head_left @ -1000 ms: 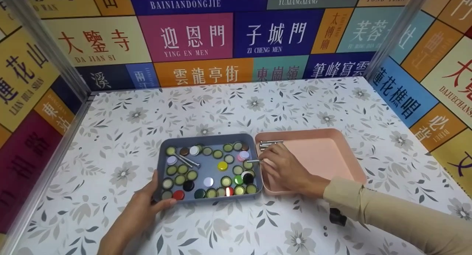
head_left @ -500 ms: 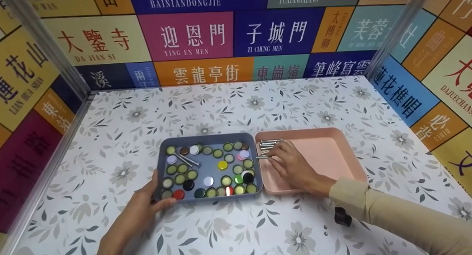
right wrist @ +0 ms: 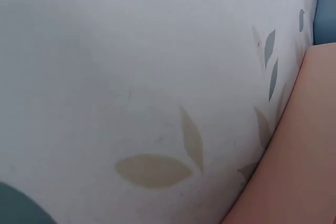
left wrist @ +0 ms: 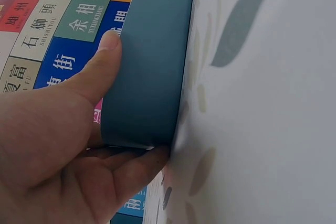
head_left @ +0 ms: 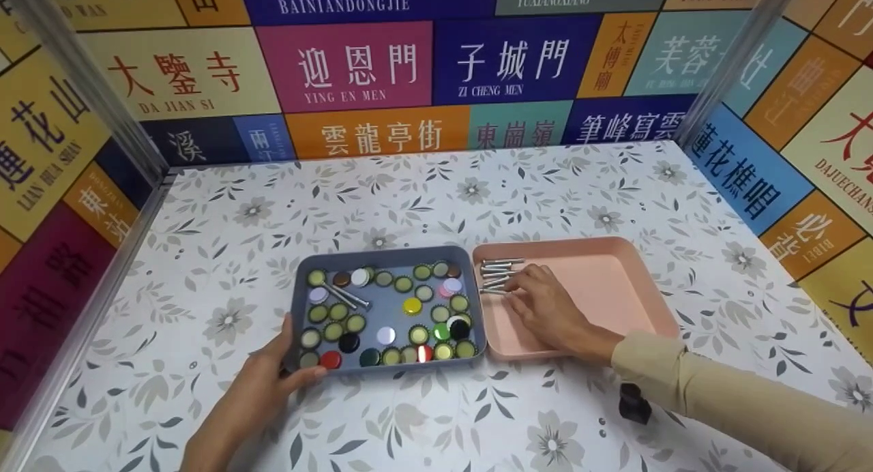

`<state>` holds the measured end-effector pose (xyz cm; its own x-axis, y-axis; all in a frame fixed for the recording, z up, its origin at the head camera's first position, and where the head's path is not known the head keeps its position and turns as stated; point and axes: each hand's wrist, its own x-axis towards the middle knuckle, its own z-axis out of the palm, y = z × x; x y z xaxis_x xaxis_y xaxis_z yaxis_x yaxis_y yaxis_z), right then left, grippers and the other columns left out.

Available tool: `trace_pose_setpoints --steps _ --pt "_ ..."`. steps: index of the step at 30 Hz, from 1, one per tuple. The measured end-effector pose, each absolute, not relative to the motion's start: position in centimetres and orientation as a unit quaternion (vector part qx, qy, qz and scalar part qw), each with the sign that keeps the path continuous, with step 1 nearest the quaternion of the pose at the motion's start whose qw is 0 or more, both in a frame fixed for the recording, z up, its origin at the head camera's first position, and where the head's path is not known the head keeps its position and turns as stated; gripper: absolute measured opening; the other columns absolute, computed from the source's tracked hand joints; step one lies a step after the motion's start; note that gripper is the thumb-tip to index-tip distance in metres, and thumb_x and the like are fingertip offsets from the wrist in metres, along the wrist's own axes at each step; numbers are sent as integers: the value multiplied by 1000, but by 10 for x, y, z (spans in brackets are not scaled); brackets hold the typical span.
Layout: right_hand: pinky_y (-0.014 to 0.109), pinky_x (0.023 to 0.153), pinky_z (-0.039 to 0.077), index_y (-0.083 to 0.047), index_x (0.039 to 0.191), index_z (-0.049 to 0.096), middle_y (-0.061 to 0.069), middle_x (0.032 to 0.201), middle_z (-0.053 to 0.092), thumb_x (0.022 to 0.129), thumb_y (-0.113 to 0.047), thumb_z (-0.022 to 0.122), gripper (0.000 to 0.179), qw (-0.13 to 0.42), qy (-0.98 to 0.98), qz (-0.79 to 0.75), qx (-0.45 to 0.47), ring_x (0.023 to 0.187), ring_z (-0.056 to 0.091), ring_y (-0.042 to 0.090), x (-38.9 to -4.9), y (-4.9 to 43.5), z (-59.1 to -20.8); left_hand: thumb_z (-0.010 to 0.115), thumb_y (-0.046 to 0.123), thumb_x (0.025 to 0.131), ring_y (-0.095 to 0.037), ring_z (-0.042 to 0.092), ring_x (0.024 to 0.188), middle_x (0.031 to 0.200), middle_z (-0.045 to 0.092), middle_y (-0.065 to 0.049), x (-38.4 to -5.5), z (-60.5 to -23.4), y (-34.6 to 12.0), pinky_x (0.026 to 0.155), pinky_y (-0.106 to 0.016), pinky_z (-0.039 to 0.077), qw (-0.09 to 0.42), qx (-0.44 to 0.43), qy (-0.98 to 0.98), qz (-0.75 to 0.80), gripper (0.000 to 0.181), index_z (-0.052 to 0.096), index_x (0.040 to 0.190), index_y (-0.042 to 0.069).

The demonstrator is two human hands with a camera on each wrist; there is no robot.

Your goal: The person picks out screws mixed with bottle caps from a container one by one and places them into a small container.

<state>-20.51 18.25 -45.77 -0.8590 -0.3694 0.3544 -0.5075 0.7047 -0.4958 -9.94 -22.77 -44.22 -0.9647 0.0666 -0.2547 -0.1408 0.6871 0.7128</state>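
At the near left corner of the blue-grey tray (head_left: 389, 256), my left hand (head_left: 262, 376) grips the wall; the left wrist view shows thumb and fingers around that corner. Two silver screws (head_left: 346, 297) lie among many bottle caps (head_left: 412, 306) in this tray. Inside the pink tray (head_left: 614, 288), several silver screws (head_left: 498, 267) lie side by side along the left wall. My right hand (head_left: 545, 312) reaches in over them, its fingertips pinching the right end of the nearest screw (head_left: 492, 292). The right wrist view shows no hand, only the pink tray's outer wall (right wrist: 299, 145).
The two trays stand side by side, touching, on a flower-patterned tabletop (head_left: 423, 199). Panels with printed lettering (head_left: 348, 69) rise behind and at both sides. A small black device (head_left: 634, 404) sits under the right sleeve.
My right hand has carried a screw from over the edge of the blue-grey tray rightward into the pink tray, beside the other screws. The left hand keeps its place.
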Motion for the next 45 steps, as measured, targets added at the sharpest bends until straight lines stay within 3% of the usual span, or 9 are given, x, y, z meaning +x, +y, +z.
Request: trace_pose_setpoints --steps 15,26,34,45 --pt "41 86 50 -4 93 73 9 99 65 87 -2 72 6 70 -929 284 228 95 55 24 -208 176 -460 73 48 88 -42 30 149 158 34 -27 -100 -442 -227 124 -56 22 147 -34 908 390 111 2 159 2" --pt "40 84 49 -4 95 73 9 97 64 88 -3 72 7 63 -938 252 228 93 52 24 -212 173 -457 73 45 88 -41 36 147 156 40 -26 -101 -442 -228 124 -56 23 138 -27 906 400 109 2 160 5" --pt "38 77 48 -1 90 70 9 89 61 85 -1 71 6 81 -940 240 227 86 50 23 -213 171 -456 72 46 88 -42 30 149 158 33 -27 -99 -441 -228 124 -57 23 127 -13 918 377 109 3 159 0" --pt "41 89 54 -3 93 70 9 98 66 83 0 76 12 101 -932 247 244 96 57 26 -213 169 -457 72 46 88 -43 28 149 158 32 -27 -99 -440 -228 124 -56 21 130 -21 911 391 109 3 159 1"
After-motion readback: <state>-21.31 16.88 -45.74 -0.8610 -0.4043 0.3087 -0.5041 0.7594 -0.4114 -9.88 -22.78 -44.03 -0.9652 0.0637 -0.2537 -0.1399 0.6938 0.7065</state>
